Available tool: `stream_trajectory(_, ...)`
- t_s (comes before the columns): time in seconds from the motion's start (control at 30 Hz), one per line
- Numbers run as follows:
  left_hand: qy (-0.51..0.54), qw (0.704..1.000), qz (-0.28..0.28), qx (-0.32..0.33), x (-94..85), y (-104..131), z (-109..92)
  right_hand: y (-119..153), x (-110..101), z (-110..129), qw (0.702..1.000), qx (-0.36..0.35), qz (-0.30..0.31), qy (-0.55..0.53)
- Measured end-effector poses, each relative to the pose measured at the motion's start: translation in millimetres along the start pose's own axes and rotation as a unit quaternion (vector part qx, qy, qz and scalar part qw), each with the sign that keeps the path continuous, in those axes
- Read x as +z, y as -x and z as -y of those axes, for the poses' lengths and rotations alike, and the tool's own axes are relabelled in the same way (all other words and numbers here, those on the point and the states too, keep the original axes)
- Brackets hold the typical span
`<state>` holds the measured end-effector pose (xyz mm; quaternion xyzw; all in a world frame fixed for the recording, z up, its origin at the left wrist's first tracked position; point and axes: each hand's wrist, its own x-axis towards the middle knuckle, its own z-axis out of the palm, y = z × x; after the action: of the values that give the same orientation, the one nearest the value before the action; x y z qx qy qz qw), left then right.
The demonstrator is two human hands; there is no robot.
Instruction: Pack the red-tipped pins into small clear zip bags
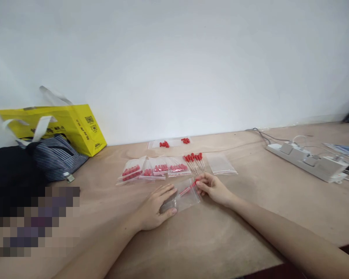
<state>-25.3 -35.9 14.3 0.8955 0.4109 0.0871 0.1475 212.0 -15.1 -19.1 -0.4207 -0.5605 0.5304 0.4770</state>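
left hand (155, 207) lies flat on the bag (182, 198); right hand (212, 188) pinches red sticks (189, 189) at its mouth. they could miss and slip out.

Left hand (155, 207) flat, palm down, fingers spread, right hand (212, 188) pinching, both forearms extended

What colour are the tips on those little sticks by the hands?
Red. The sticks have red tips, seen best in the head view, just beyond the right hand.
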Motion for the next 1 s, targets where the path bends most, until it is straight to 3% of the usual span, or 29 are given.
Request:
stream_trajectory(0.13, 0.004, 1.0, -0.006, 0.003, 0.2, 0.3, 0.1, 3.6, -1.7, -0.9, 0.97, -0.09, 0.109, 0.2)
stream_trajectory(0.27, 0.01, 1.0, -0.009, 0.009, -0.2, 0.4, 0.3, -6.2, -11.2, 2.9, 0.957, -0.107, 0.155, 0.219)
stream_trajectory(0.33, 0.011, 1.0, -0.005, 0.009, -1.5, 0.5, -0.4, -22.4, -22.8, 6.2, 0.967, -0.077, 0.096, 0.223)
stream_trajectory(0.37, 0.011, 1.0, -0.002, 0.009, -2.3, 0.6, -0.9, -33.2, -29.9, 8.4, 0.967, -0.062, 0.033, 0.246)
stream_trajectory(0.43, 0.012, 1.0, 0.003, 0.01, -4.0, 1.0, -2.0, -57.6, -44.2, 13.3, 0.933, -0.006, -0.112, 0.343)
stream_trajectory(0.47, 0.011, 1.0, 0.005, 0.012, -4.8, 1.3, -2.4, -70.0, -50.2, 15.5, 0.902, 0.027, -0.166, 0.397)
stream_trajectory(0.5, 0.011, 1.0, 0.006, 0.014, -5.3, 1.5, -2.7, -81.8, -54.8, 17.0, 0.891, 0.04, -0.187, 0.412)
stream_trajectory(0.73, 0.023, 1.0, 0.003, 0.014, -4.1, 2.6, -0.8, -135.3, -49.8, 9.9, 0.853, 0.12, -0.216, 0.459)
stream_trajectory(1.0, 0.02, 1.0, 0.014, 0.012, -4.7, 1.4, -1.3, -148.8, -49.5, 8.2, 0.86, 0.165, -0.201, 0.439)
